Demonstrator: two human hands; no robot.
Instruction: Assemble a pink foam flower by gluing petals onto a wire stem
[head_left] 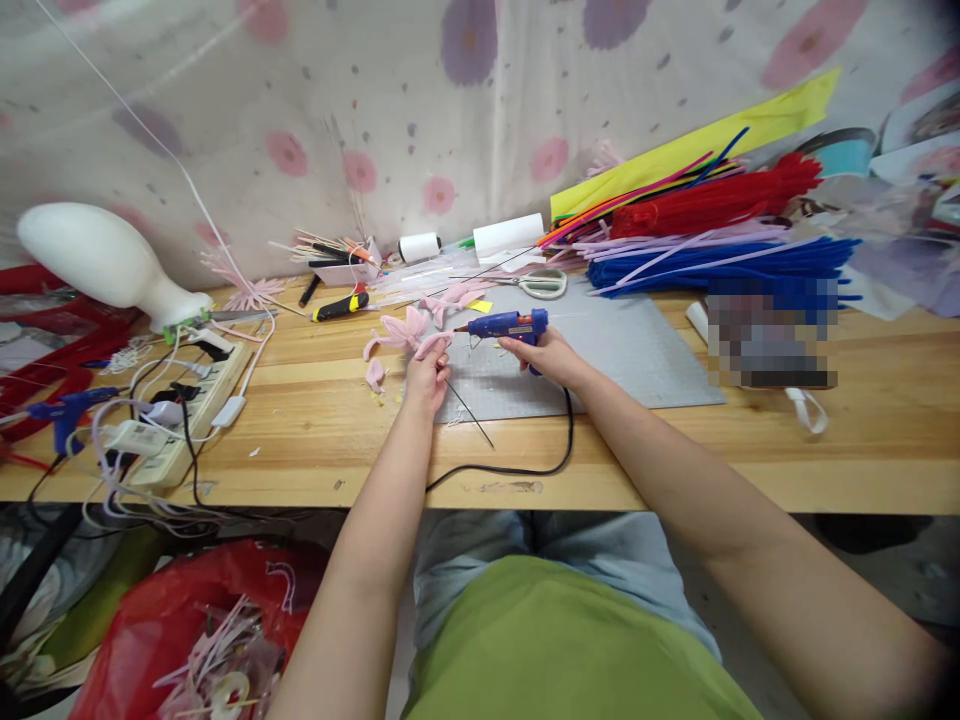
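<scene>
My left hand (427, 378) is closed on a pale pink flower (406, 328) with fuzzy petals. A thin dark stem (471, 413) sticks out below that hand, toward the table's front edge. In my right hand (547, 356) is a blue glue gun (507, 325), pointing left. Its nozzle is close to the petal at my left fingertips; whether they touch I cannot tell. A loose pink petal (375, 376) lies on the table left of my left hand. More pink petals (455, 297) lie behind the flower.
Under my hands lies a grey mat (645, 360). Scissors (543, 284) and a yellow-black utility knife (341, 306) lie behind. Blue pipe cleaners (720, 265) are heaped back right. At left stand a power strip (191, 420) and a white lamp (97, 255). The gun's black cord (510, 468) crosses the front.
</scene>
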